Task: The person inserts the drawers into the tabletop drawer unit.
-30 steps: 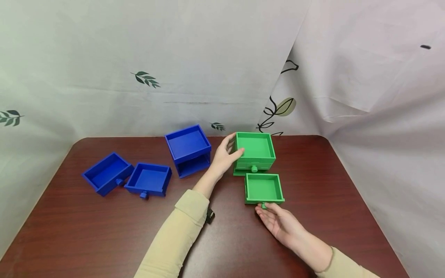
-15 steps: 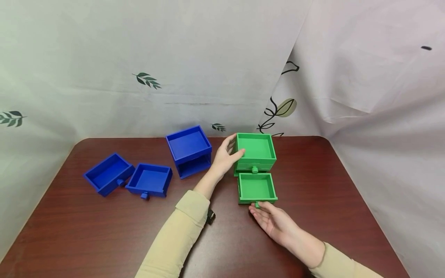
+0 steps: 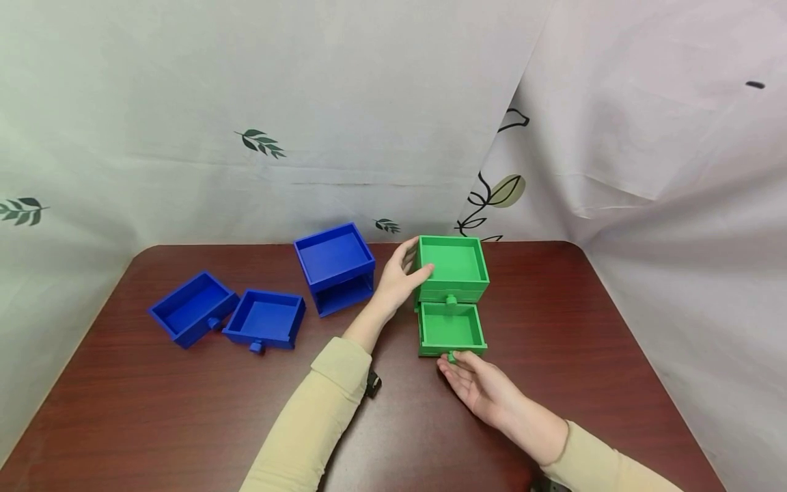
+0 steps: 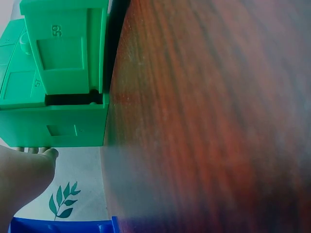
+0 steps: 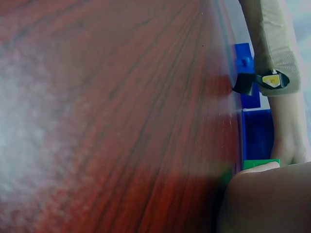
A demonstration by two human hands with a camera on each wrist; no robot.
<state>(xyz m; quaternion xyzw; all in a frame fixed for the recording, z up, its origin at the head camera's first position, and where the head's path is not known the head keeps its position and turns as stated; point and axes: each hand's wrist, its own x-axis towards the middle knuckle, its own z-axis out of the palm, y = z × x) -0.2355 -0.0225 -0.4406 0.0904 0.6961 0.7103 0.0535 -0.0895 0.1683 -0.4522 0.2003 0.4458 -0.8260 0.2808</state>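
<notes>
A small green cabinet (image 3: 453,258) stands at the table's back, right of centre. Its upper drawer, with a round knob (image 3: 451,300), is pushed in. My left hand (image 3: 398,277) holds the cabinet by its left side, the thumb over the top rim. In front of the lower slot, a second green drawer (image 3: 453,326) lines up with the cabinet, its back end at the slot mouth. My right hand (image 3: 482,388) pinches that drawer's knob between thumb and fingers. The left wrist view shows the drawer's side (image 4: 60,53) jutting from the cabinet, with a dark gap beside it.
A blue cabinet (image 3: 335,256) with an open slot stands left of my left hand. Two loose blue drawers, one angled (image 3: 192,306) and one squarer (image 3: 266,318), lie farther left on the brown table (image 3: 184,417). A printed cloth (image 3: 393,109) hangs behind.
My right hand has shifted the green drawer left, then back toward the cabinet, so it now lines up with the lower slot. The left hand has kept its hold.
</notes>
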